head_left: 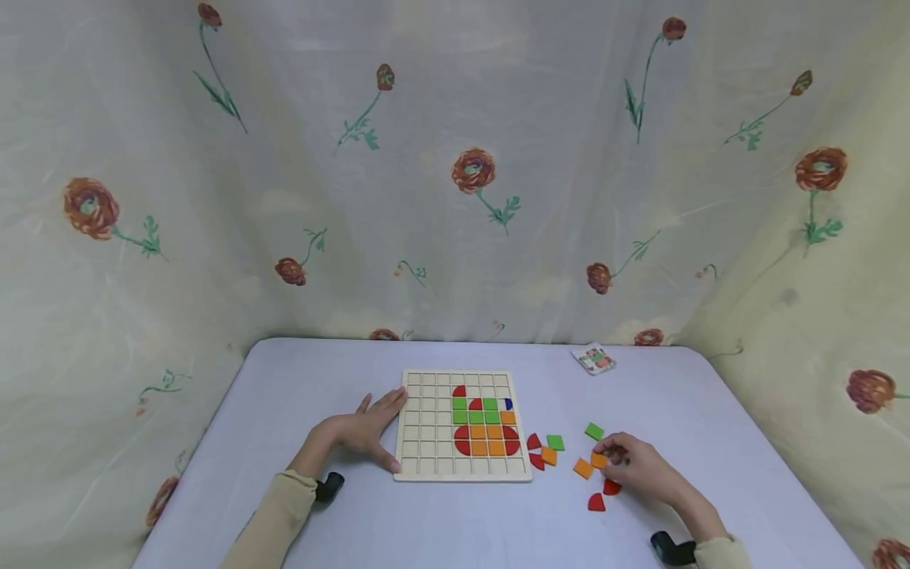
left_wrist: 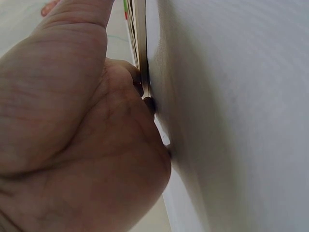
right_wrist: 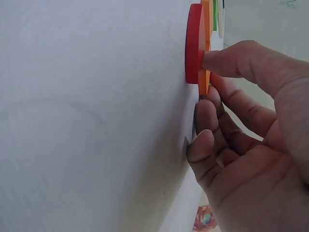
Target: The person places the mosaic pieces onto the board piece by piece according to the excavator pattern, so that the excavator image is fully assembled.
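Observation:
A pale wooden grid board (head_left: pixel 462 479) lies on the table, with red, green, orange and blue pieces set in its right half. My left hand (head_left: pixel 362 433) rests along the board's left edge, thumb and fingers spread wide. Right of the board, my right hand (head_left: pixel 640 468) pinches an orange square tile (head_left: pixel 599 460) between thumb and fingers, low over the tabletop. In the right wrist view a red rounded piece (right_wrist: pixel 194 43) stands in front of that tile and partly hides it. Next to this hand lie another orange tile (head_left: pixel 583 469), a green tile (head_left: pixel 594 431) and a red quarter-round piece (head_left: pixel 596 503).
Against the board's right edge sit red wedge pieces (head_left: pixel 534 442), an orange tile (head_left: pixel 549 456) and a green tile (head_left: pixel 555 442). A small patterned card (head_left: pixel 595 359) lies at the back right of the white table (head_left: pixel 455 529). Flowered cloth (head_left: pixel 426 237) hangs behind and beside it.

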### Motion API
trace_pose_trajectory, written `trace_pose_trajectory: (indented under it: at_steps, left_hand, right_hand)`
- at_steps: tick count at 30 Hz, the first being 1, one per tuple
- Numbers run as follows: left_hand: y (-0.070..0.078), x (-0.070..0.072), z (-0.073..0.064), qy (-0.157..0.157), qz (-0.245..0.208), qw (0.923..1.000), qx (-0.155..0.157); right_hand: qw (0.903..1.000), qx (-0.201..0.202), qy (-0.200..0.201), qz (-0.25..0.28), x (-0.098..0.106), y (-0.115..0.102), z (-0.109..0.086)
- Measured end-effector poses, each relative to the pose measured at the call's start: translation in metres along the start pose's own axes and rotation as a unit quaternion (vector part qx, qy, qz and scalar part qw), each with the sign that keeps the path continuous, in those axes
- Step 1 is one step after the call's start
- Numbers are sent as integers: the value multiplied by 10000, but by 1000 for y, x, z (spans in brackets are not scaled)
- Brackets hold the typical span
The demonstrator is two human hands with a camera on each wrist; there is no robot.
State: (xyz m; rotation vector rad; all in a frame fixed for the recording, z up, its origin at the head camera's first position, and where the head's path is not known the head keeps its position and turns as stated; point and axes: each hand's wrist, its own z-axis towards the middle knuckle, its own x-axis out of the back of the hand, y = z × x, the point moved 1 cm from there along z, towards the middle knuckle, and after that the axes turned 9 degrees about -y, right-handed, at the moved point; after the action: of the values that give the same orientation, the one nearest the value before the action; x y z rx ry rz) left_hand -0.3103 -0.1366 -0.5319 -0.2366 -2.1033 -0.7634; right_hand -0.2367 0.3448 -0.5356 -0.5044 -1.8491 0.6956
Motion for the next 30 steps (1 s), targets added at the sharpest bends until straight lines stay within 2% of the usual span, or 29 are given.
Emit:
trace_pose_trajectory:
  at_steps: [6, 10, 15, 23, 30]
  left_hand:
    - [1, 0, -1, -6, -43, 10000, 34]
    - [1, 0, 0, 3, -55, 10000, 13]
    - [1, 0, 0, 14, -54, 10000, -32]
    - [-1, 0, 0, 40, -66, 10000, -33]
    - [1, 1, -2, 34, -71, 10000, -36]
  right_hand:
    - [9995, -149, 245, -90, -1, -7, 6]
    - [9992, 106, 374, -120, -3, -22, 14]
    - [9984, 395, 393, -82, -11, -53, 31]
    - [9971, 698, 278, 72, -31, -99, 76]
    - [9960, 877, 138, 91, -48, -122, 120]
